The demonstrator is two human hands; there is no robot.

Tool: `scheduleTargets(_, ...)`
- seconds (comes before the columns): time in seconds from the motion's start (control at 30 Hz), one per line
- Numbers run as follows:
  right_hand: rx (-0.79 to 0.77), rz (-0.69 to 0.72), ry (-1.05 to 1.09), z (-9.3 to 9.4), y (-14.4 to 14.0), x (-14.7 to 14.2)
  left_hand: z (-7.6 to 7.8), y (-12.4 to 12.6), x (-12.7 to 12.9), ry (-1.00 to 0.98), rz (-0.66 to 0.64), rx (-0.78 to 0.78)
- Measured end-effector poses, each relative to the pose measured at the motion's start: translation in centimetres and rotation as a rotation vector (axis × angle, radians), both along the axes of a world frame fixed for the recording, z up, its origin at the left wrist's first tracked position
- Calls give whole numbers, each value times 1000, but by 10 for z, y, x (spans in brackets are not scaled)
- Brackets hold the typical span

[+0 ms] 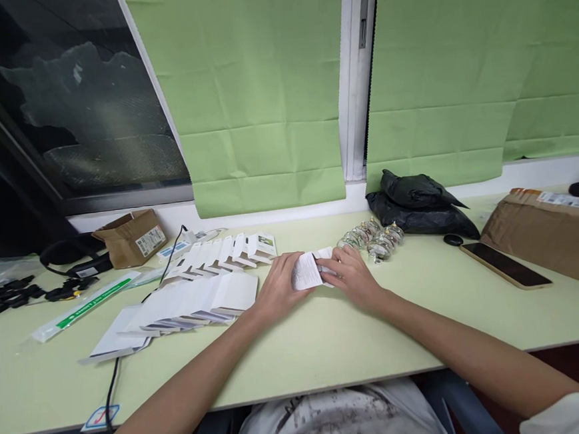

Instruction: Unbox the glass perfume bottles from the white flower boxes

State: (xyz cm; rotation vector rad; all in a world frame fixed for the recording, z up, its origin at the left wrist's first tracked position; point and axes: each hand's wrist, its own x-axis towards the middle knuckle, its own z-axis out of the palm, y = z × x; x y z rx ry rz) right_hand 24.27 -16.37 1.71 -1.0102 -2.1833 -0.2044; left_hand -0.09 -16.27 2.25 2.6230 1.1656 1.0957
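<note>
A pale green desk (330,347) runs under a window hung with green blinds (260,99), and I sit at its near edge with both forearms stretched out over it. Between my hands, near the middle of the desk, is a small folded paper leaflet (306,271) printed with fine text. My left hand (277,286) rests on the desk with its fingers curled around the leaflet's left edge, the thumb lying along the underside as far as I can tell. My right hand (353,277) comes in from the other side, fingers bent and closed on the leaflet's right part, pinching it against the desk; the tips are partly hidden behind the paper. Just left of my left hand lies a fanned row of flat white cartons (191,305), overlapping one another, and behind those stands a second row of small white boxes (222,254) leaning on each other. Beyond my right hand, close by, is a cluster of small clear-wrapped items (374,238), with a black plastic bag (419,203) behind them. Farther right a phone (504,265) lies face up beside a brown parcel (551,233). At the far left sits a small open cardboard box (133,237), with a black cable (128,336) trailing across the desk towards me.
</note>
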Motion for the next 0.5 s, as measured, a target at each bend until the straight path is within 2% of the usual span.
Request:
scheduleTargets(0.23, 78, -47, -163, 6, -2, 0, 3, -1, 2, 23, -14, -8)
scheduleTargets(0.5, -137, 38, 12, 0, 12, 6, -1, 2, 1, 10, -18, -71)
